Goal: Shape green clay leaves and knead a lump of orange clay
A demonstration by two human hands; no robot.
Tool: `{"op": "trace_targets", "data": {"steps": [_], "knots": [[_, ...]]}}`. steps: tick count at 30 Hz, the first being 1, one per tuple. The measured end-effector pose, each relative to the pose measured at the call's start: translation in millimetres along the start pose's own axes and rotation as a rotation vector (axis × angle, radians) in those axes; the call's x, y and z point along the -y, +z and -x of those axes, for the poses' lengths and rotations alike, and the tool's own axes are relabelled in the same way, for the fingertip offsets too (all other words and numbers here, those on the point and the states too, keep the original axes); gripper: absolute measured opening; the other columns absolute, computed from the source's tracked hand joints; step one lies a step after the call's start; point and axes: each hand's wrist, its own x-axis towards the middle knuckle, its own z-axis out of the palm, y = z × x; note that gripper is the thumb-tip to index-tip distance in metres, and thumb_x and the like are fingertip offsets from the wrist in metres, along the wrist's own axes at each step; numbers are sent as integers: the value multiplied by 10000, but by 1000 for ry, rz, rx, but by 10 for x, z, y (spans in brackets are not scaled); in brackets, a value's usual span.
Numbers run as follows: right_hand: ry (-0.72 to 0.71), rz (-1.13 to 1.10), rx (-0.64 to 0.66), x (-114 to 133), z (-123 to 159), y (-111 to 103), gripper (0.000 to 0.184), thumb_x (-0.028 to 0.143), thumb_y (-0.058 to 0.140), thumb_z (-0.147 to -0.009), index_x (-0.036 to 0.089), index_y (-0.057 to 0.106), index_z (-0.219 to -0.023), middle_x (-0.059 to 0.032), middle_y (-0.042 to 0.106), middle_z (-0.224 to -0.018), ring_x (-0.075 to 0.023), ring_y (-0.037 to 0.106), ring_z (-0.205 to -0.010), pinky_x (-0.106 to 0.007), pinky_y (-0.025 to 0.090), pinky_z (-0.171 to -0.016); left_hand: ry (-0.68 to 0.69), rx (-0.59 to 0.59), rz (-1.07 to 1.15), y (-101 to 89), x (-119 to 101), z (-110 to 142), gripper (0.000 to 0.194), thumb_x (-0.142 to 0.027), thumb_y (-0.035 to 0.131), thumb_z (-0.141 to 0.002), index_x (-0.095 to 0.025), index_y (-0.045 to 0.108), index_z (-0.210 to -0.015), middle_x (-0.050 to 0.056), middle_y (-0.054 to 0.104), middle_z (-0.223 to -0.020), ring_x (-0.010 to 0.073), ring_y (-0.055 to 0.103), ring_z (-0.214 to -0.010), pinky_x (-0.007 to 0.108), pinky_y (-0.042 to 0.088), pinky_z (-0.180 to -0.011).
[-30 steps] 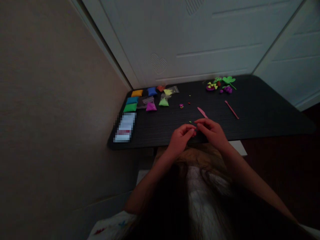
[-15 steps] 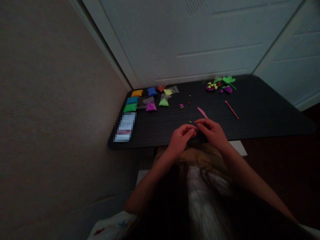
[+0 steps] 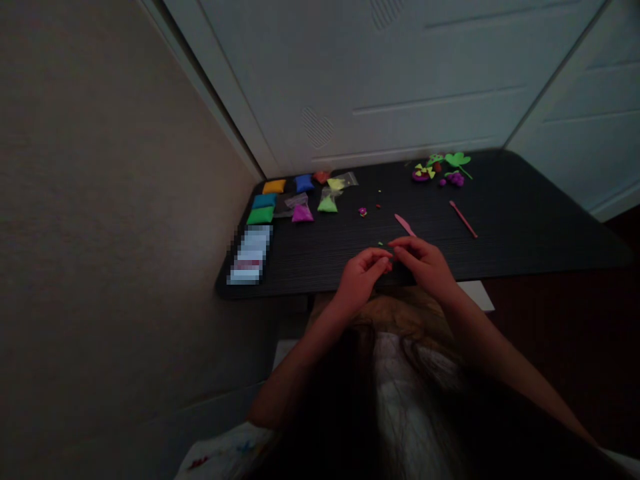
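Observation:
My left hand [image 3: 365, 270] and my right hand [image 3: 420, 261] meet fingertip to fingertip over the front edge of the dark table [image 3: 310, 260]. Both are closed in a pinch; whatever sits between the fingers is too small or hidden to name. Just beyond the fingertips lies a tiny green bit of clay [image 3: 381, 243]. A pink plastic knife [image 3: 404, 224] points away from my right hand, its near end covered by the fingers. Farther off rest a small purple clay piece [image 3: 363, 211] and a reddish crumb [image 3: 379, 206].
Bags of coloured clay, among them a magenta bag [image 3: 303, 213] and an orange bag [image 3: 274, 187], lie at the left back. In front of them is a phone [image 3: 251, 255], its screen blurred. A pink stick tool [image 3: 463, 219] and purple clay grapes [image 3: 455, 179] are on the right.

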Motion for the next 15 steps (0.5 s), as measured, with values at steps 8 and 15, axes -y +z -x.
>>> {"op": "trace_targets", "data": {"steps": [8,15], "knots": [[-4,-16,-1,-10,-5,8,192,319,532,-792,207,632,-912,-9,638,-841,-135,579,-763,-273,438,-707,-11,-8,4,0,-1,-1,110,-230,551,-766,-156,608,-824,-4,598,-712,93,552,-684,236,440,-698],[6,-12,3,-24,-6,9,207,340,531,-790,211,631,-917,-16,639,-854,-144,584,-774,-283,444,-712,-11,-1,8,-3,16,-4,128,-249,552,-766,-158,608,-838,-2,604,-715,99,557,-693,246,439,-711]]}}
